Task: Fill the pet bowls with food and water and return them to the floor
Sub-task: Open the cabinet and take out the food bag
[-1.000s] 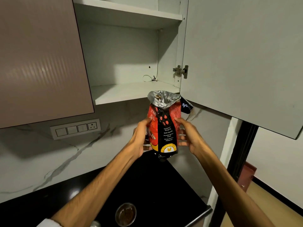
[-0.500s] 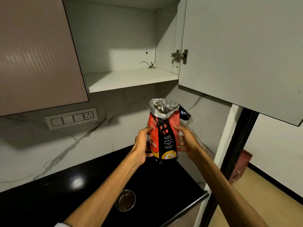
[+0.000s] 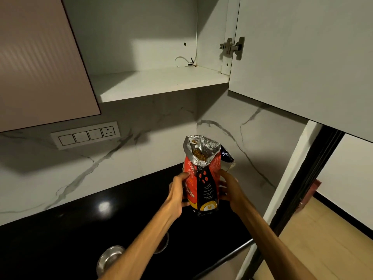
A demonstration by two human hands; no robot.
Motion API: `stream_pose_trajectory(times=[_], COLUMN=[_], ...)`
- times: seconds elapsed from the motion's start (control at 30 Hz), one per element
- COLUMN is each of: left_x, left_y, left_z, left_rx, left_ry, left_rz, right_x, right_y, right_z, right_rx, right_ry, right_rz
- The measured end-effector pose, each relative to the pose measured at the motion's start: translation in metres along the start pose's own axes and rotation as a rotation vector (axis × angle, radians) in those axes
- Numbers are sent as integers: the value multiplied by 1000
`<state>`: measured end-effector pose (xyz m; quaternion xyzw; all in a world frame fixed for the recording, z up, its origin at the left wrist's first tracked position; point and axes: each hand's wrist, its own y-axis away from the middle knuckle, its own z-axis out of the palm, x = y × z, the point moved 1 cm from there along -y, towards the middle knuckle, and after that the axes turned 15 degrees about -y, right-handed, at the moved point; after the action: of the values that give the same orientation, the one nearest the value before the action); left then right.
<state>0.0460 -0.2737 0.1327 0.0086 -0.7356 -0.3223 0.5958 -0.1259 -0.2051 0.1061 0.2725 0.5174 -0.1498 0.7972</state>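
Left hand [image 3: 177, 196] grips the left side of the pet food bag [image 3: 202, 178], thumb on the front panel, fingers wrapped behind. Right hand [image 3: 231, 188] grips the right side the same way, fingers curled round the edge. Bag held upright between both hands, above the black countertop [image 3: 70, 225], near the corner where the marble backsplash [image 3: 121, 168] turns. Can't tell if the bag's base touches the counter. Bag is red and black with small print down the front and a yellow emblem low down; foil top is open and crumpled, brown kibble visible inside.

Two steel bowls sit on the counter closer to the camera: one bowl [image 3: 110, 258] left of the left forearm, interior looks shiny; second bowl [image 3: 162, 242] mostly hidden by the forearm, only its right rim shows, contents unclear.

Above: open wall cabinet with white shelf [image 3: 157, 81], a loose wire [image 3: 184, 61] at its back corner, door [image 3: 302, 57] swung open on the right with a metal hinge [image 3: 232, 47]. Closed ribbed cabinet door [image 3: 40, 61] at left. Switch panel [image 3: 85, 135] with a socket on the backsplash. Dark doorframe [image 3: 308, 178] and wood floor [image 3: 323, 229] at right.
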Motion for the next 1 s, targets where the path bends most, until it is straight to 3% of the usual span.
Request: stream_pose_trajectory(times=[0.23, 0.63, 1.0], left_x=[-27, -74, -122], left_y=[-26, -70, -88], left_z=[1, -2, 3], left_rx=[11, 36, 95], left_ry=[0, 46, 124], left_rz=[-50, -116, -130], right_x=[40, 91, 129], right_y=[-33, -69, -84], right_z=[-10, -17, -22], right_rx=[65, -83, -108], right_ry=[-17, 68, 48], right_rz=[99, 141, 191])
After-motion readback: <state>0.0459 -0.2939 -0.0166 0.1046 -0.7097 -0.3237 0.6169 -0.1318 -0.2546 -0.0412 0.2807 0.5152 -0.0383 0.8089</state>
